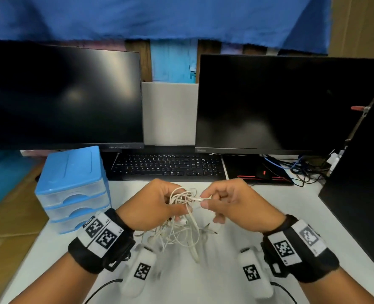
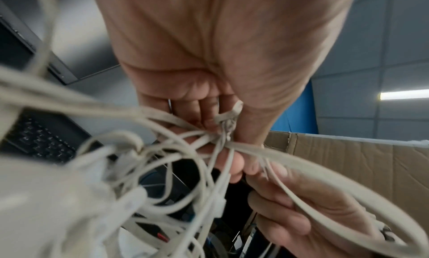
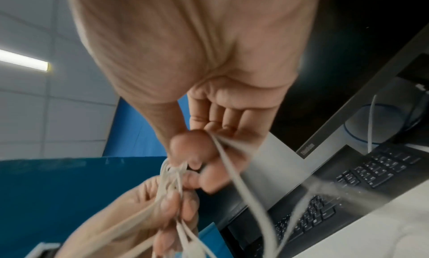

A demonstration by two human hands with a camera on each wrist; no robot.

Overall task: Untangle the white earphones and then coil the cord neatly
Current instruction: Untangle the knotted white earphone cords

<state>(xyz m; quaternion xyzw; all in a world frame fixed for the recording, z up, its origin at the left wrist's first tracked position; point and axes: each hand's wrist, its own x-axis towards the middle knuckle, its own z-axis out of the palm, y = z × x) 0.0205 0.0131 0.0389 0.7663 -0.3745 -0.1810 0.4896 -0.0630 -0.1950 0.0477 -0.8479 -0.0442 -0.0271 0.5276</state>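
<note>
Both hands are raised above the table (image 1: 236,281), close together, with the earphones (image 1: 182,216) between them. The cord is a loose white tangle: its upper loops are gathered at the hands, and the rest hangs down onto the table in front of the person.

Left hand (image 1: 153,202): fingers curled around a bunch of loops, thumb closed against them. The left wrist view confirms several strands bunched and knotted at the fingertips (image 2: 236,163) (heavily blurred in the foreground).

Right hand (image 1: 234,200): thumb and forefinger pinch a single strand at the edge of the tangle, just beside the left fingertips; the remaining fingers are loosely curled. In the right wrist view the thumb (image 3: 192,142) presses a strand that runs off toward the lower right.

An earbud (image 1: 183,220) hangs just below the left hand, and a jack plug (image 1: 213,231) lies on the table below the right hand. How many separate cords make up the tangle cannot be told.

Surroundings: two dark monitors, left (image 1: 63,95) and right (image 1: 291,102), a black keyboard (image 1: 168,166) behind the hands, and a blue drawer unit (image 1: 74,185) at the left of the table.
</note>
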